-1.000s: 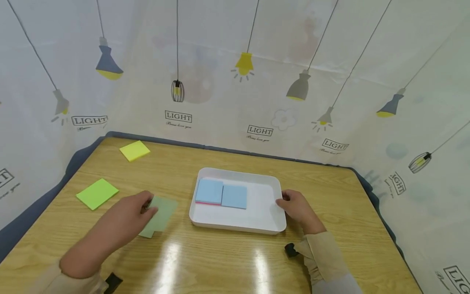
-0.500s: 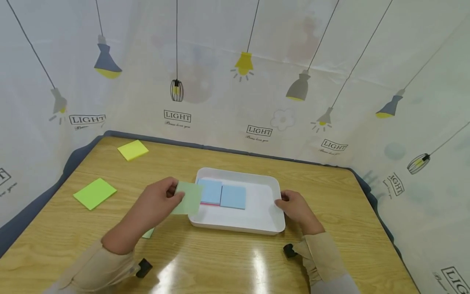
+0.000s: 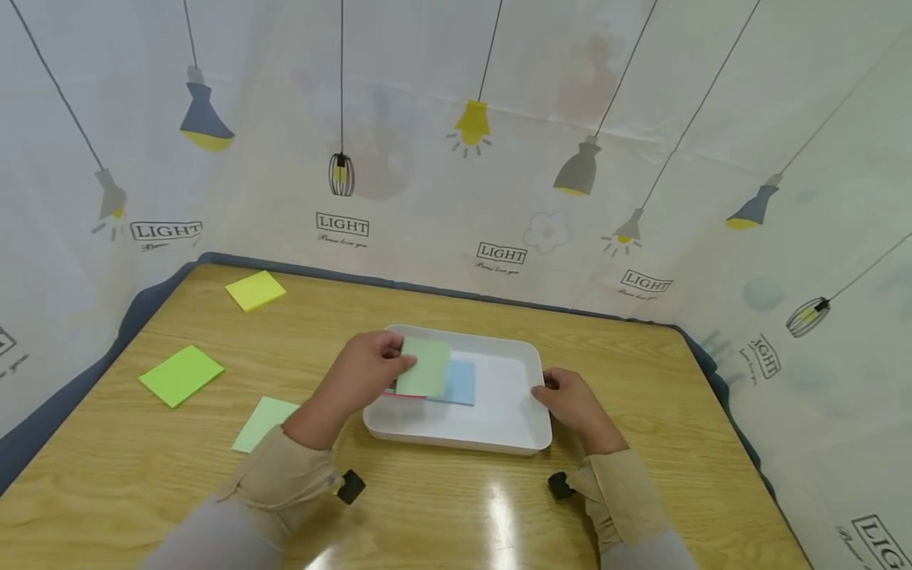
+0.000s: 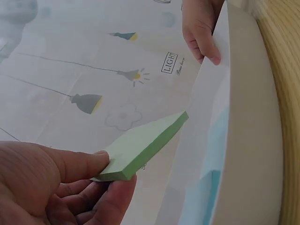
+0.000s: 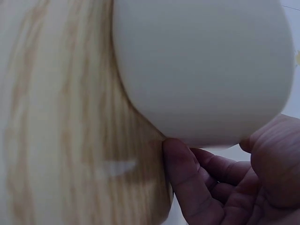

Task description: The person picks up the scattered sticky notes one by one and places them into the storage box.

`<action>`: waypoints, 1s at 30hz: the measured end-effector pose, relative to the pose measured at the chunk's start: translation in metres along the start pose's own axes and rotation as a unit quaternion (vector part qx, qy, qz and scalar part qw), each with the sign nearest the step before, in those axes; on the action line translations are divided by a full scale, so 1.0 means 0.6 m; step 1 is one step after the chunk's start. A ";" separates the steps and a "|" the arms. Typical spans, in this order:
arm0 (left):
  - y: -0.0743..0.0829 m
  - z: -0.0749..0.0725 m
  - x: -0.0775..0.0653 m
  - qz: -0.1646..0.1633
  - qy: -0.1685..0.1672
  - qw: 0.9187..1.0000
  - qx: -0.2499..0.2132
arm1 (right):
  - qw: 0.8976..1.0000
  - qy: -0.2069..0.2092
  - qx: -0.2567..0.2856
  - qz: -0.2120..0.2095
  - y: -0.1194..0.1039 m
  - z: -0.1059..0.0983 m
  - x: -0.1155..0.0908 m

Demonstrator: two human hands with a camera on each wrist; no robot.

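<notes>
Pale-green note pad (image 3: 425,368), one: above the left half of the white tray (image 3: 502,412), pinched between thumb and fingers of the left hand (image 3: 362,370); probably light, slightly flexible, best gripped at one edge. Right hand (image 3: 575,404): curled on the tray's right rim. Printed backdrop (image 3: 420,182), behind the tray: "LIGHT", repeated; smaller script unclear.

Below: shiny light-brown wood-grain tabletop (image 3: 442,507)
Far edge: dark blue-grey strip (image 3: 456,292) bordering the tabletop
Behind: creamy white sheet (image 3: 427,261)
Printed on sheet: yellow cone-shaped lamp (image 3: 473,123), black wire-cage lamp (image 3: 341,174), pale grey flower (image 3: 547,232), boxed black lettering (image 3: 502,253) "LIGHT"
</notes>
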State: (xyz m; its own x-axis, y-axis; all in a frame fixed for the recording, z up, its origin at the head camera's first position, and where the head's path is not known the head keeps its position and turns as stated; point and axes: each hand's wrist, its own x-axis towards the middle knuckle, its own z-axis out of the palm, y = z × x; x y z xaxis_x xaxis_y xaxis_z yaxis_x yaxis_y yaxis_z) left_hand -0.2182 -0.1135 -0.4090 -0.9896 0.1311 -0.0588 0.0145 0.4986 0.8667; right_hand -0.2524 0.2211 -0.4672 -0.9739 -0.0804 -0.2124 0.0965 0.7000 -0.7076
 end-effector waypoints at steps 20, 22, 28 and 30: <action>-0.002 0.077 0.078 -0.070 -0.075 0.992 -0.070 | 1.000 0.001 -0.010 0.013 0.001 0.001 0.005; -0.001 0.078 0.085 -0.082 -0.087 0.989 -0.087 | 1.000 -0.001 -0.010 0.013 0.001 0.001 0.005; 0.003 0.079 0.098 -0.109 -0.100 0.986 -0.079 | 1.000 -0.004 -0.005 0.019 0.002 0.000 0.006; 0.004 0.079 0.101 -0.116 -0.102 0.986 -0.068 | 1.000 -0.003 -0.008 0.019 0.003 0.000 0.007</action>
State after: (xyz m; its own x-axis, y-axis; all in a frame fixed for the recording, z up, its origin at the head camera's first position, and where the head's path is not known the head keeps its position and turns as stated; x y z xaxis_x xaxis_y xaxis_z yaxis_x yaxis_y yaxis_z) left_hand -0.2714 -0.0635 -0.4339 -0.9142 0.2045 -0.3500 -0.2421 0.4172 0.8760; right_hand -0.2565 0.2219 -0.4694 -0.9684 -0.0579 -0.2428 0.1299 0.7136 -0.6884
